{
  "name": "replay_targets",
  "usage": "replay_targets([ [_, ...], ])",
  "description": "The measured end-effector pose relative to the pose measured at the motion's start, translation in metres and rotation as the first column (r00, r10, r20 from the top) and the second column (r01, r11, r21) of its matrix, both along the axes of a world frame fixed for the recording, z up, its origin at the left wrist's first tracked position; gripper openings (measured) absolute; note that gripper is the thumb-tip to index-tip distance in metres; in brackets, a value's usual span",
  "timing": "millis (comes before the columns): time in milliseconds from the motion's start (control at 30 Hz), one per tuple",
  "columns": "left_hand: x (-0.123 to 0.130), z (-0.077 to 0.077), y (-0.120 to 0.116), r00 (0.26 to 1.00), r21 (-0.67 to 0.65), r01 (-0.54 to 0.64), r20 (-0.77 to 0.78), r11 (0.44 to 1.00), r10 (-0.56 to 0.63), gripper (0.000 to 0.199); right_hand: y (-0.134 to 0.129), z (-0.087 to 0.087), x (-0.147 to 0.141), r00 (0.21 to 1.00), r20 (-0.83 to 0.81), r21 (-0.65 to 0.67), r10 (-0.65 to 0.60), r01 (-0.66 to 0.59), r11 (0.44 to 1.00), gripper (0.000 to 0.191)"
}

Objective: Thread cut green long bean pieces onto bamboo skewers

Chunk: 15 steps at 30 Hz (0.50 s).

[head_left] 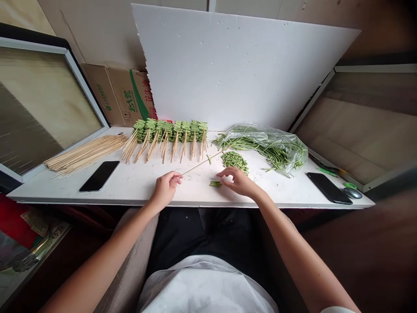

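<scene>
1. Fingers of our right hand (237,181) curl half-open, gripping nothing, with the short green bean pieces (215,184) just beside them at 9 o'clock on the white table (137,191).
2. Our left hand (166,188) pinches a bamboo skewer (195,167), its long axis pointing toward 2 o'clock.
3. One slim green bean piece (209,159) sits near the skewer's tip.

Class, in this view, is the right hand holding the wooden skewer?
No, the left hand holds the wooden skewer, while the right hand is above some short green beans.
</scene>
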State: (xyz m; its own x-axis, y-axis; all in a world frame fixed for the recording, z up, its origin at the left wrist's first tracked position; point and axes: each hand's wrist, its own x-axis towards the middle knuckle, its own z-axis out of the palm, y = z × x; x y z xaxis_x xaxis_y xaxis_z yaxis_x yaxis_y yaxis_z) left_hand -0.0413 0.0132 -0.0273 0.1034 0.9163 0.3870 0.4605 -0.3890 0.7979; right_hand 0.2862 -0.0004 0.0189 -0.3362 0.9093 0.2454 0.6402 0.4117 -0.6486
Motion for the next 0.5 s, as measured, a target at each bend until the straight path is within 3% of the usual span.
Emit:
replay_targets([
  [133,-0.001,-0.003,0.002,0.998,0.057,-0.018,-0.062,0.998,0.022,0.023,-0.003,-0.007,-0.002,0.976,0.215,0.143,0.023,-0.054,0.988,0.021],
  [333,-0.002,-0.005,0.003,0.996,0.082,-0.028,-0.084,0.996,0.035,0.023,-0.004,-0.011,-0.012,0.940,0.336,0.267,0.052,-0.148,0.952,0.010],
  [500,-0.003,-0.007,0.004,0.993,0.089,-0.030,-0.110,0.996,0.039,0.024,-0.009,-0.008,-0.020,0.921,0.385,0.289,0.057,-0.179,0.940,0.010],
])
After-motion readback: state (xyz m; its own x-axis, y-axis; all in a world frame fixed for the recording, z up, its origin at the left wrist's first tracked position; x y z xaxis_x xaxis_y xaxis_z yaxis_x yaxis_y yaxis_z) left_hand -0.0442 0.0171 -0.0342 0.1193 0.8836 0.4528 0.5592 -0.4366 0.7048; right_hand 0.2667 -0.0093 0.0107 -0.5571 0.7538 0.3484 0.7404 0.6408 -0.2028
